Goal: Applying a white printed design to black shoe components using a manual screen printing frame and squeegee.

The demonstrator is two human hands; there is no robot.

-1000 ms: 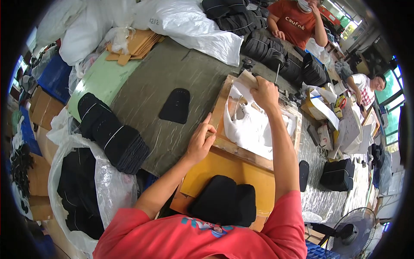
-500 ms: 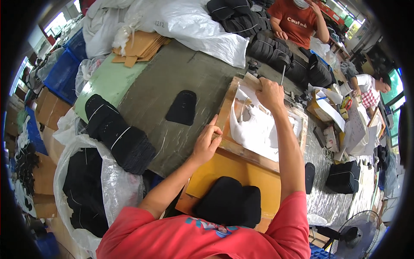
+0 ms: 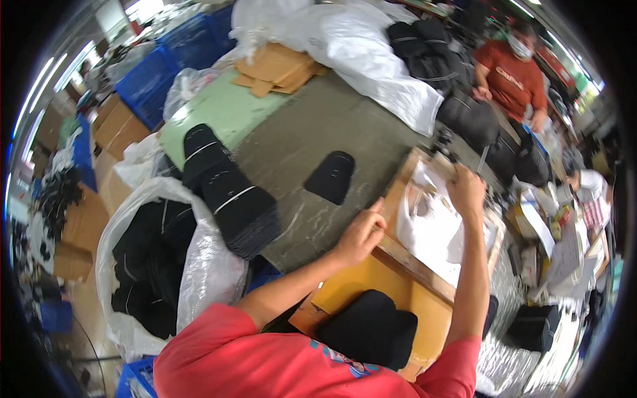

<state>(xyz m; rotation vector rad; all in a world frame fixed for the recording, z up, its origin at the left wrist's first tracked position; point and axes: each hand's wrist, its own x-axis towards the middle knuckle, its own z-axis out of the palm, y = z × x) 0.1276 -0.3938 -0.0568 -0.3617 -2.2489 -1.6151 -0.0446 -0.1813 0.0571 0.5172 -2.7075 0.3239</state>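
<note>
On the near right side of a dark grey worktable (image 3: 285,149) sits a rectangular wooden frame (image 3: 417,274), with a mass of smooth white stuff (image 3: 431,232) spread inside it. The left hand (image 3: 361,233) is at the frame's near left corner, index finger stretched out along the edge and the others curled in; can't tell if it's actually pinching the wood. The right hand (image 3: 467,190) is up at the far end, fingers closed over a pale flat bar (image 3: 438,164), though it's kinda blurry there.

Just below the frame there's a flat yellow board (image 3: 355,282) with thick black rounded fabric pieces (image 3: 371,328) on it. Left of the frame, well apart from the hands, a single black tapered pad (image 3: 332,177) lies flat. Further left you've got a leaning stack of similar black pads (image 3: 242,215), right beside a big clear plastic bag (image 3: 212,278) full of black bundles.
</note>
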